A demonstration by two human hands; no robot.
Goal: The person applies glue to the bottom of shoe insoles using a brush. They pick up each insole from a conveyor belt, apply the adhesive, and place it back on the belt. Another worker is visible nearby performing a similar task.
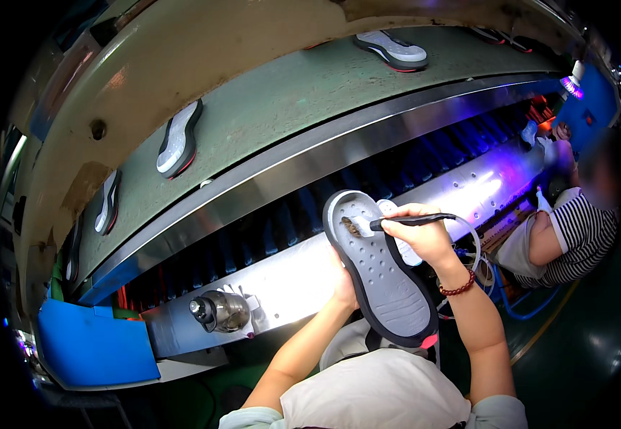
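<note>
My right hand is wrapped around a black-handled brush, its brown bristles at the upper end of a grey sole. My left hand grips that sole by its left edge, above my pale apron.

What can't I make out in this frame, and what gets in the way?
In the head view:
- Left hand: some fingers, hidden behind the held sole.
- That sole's underside: faces away.
- White perforated piece: partly covered by the sole.
- Far top-right soles: partly hidden by the beige frame.
</note>
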